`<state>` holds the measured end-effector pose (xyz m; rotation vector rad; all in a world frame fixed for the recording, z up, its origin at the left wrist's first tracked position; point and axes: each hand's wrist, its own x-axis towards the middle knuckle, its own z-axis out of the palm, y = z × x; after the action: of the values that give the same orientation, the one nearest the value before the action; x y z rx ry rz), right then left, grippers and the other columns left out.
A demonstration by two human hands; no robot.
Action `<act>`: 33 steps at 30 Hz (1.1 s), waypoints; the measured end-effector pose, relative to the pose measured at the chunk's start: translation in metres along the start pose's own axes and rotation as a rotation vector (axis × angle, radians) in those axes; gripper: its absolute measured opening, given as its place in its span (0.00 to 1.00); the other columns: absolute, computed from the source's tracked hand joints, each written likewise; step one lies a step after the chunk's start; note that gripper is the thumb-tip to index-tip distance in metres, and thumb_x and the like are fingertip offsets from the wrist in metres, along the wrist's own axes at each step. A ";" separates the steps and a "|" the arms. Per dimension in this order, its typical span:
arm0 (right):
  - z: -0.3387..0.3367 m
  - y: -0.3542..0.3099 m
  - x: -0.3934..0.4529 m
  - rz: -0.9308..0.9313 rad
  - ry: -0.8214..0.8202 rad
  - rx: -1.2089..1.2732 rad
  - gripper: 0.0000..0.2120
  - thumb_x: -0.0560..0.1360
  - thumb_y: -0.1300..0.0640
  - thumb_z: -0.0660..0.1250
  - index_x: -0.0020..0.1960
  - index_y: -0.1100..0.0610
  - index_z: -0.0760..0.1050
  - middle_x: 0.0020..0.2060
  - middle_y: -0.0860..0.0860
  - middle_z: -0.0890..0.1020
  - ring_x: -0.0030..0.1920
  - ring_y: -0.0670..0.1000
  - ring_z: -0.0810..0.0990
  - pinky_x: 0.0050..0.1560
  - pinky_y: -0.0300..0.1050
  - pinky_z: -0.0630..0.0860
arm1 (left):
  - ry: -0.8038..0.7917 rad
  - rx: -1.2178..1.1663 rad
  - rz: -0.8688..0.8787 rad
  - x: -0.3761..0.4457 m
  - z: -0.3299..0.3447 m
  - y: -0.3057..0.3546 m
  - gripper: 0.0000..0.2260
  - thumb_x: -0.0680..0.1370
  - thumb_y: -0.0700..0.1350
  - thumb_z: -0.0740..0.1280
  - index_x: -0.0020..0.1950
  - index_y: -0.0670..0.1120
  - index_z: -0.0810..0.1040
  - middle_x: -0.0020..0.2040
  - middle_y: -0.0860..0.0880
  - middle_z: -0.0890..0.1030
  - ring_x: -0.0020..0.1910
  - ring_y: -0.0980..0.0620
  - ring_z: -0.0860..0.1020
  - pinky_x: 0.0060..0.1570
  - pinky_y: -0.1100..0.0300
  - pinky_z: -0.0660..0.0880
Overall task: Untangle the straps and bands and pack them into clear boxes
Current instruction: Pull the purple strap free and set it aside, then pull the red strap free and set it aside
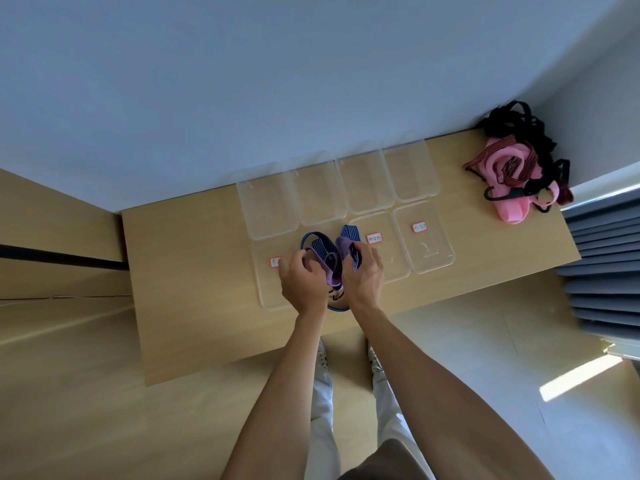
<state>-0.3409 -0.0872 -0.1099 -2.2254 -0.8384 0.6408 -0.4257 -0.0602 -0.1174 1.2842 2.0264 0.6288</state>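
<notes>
Blue-purple strap bundle (329, 261) held above near-edge boxes (424, 237), mid worktop (180, 271). Left hand (303, 284), right hand (362, 277): fingers curled, pinching webbing. Likely light, limp, snag-prone; grip flat webbing, not loose loops. Remaining tangle (516, 164) at far right corner.

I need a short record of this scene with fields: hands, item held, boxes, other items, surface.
hands: left hand and right hand both grip one bundle
item held: blue striped strap tangled with a purple band
boxes: clear plastic boxes in two rows, near ones with red-edged labels
other items: tangled pile of pink, black and red-striped straps at the table's far right
surface: light wooden table
</notes>
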 end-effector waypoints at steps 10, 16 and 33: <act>-0.023 0.008 -0.011 0.149 0.006 0.008 0.16 0.76 0.66 0.63 0.63 0.62 0.78 0.58 0.59 0.79 0.51 0.58 0.79 0.46 0.45 0.69 | 0.016 0.021 0.034 -0.020 -0.009 -0.004 0.06 0.79 0.36 0.62 0.50 0.42 0.77 0.47 0.47 0.77 0.43 0.47 0.75 0.38 0.57 0.68; -0.085 0.006 -0.006 0.334 0.053 0.085 0.15 0.75 0.68 0.60 0.59 0.62 0.78 0.53 0.58 0.82 0.53 0.60 0.79 0.48 0.45 0.71 | -0.169 -0.018 0.289 -0.059 -0.002 0.061 0.06 0.79 0.33 0.65 0.48 0.40 0.81 0.41 0.46 0.81 0.38 0.51 0.75 0.42 0.71 0.68; -0.312 0.061 0.251 0.376 0.198 0.167 0.17 0.73 0.67 0.60 0.59 0.60 0.78 0.54 0.56 0.81 0.45 0.54 0.76 0.35 0.35 0.69 | -0.539 0.169 0.390 -0.104 0.219 0.336 0.11 0.77 0.35 0.62 0.54 0.42 0.83 0.50 0.44 0.84 0.52 0.42 0.80 0.40 0.60 0.65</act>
<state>0.0488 -0.0722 0.0000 -2.2626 -0.2574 0.6233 -0.0301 -0.0073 -0.0059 1.7498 1.4220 0.2363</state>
